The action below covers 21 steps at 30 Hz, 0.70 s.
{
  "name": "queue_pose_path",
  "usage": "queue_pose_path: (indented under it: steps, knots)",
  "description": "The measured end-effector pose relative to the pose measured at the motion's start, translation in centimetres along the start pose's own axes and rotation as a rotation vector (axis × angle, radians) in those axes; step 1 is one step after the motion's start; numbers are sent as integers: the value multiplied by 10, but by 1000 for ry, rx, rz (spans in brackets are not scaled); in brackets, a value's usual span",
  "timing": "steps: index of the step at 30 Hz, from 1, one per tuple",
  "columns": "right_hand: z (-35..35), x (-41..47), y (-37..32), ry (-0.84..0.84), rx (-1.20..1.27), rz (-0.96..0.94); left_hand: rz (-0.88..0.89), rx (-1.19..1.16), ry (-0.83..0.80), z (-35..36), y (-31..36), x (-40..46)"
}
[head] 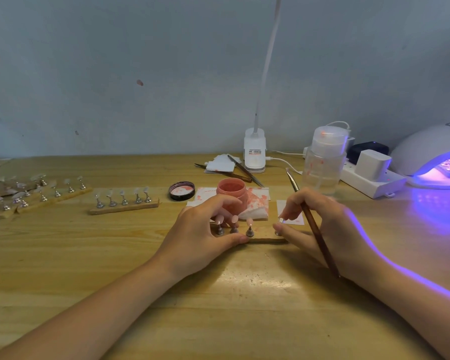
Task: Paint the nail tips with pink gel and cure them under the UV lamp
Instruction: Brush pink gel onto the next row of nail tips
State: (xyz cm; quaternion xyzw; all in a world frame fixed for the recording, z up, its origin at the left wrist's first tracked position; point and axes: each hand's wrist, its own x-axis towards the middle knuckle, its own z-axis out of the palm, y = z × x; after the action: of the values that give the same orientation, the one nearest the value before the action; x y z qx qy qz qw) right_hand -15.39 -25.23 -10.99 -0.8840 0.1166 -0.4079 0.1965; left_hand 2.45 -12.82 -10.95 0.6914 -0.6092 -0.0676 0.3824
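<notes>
Wooden desk (89, 255): nail-tip strip (266, 240) between both hands' fingers (240, 239).

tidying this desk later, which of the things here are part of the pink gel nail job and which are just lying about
Part of the job:
- strip of pink nail tips held by the left hand
- brush in the right hand
- open pink gel jar and its lid
- UV lamp, lit
- strips of unpainted tips

Lying about:
- tweezers
- clear pump bottle
- power strip
</notes>
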Motion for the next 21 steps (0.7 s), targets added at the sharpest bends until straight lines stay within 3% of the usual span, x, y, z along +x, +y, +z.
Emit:
queue_pose_path:
  steps: [4, 9, 13, 16, 21]
  knots:
    - [0, 1, 0, 40, 83, 84, 10, -5, -4, 0, 2, 0]
    - [4, 4, -7, 132, 95, 46, 26, 13, 25, 0, 6, -1]
    - [10, 3, -19, 164, 73, -87, 221, 89, 196, 0, 12, -3]
    - [16, 5, -27, 125, 128, -143, 352, 123, 229, 0, 14, -5]
    - [21, 0, -36, 116, 189, -174, 382, 132, 261, -1, 13, -5]
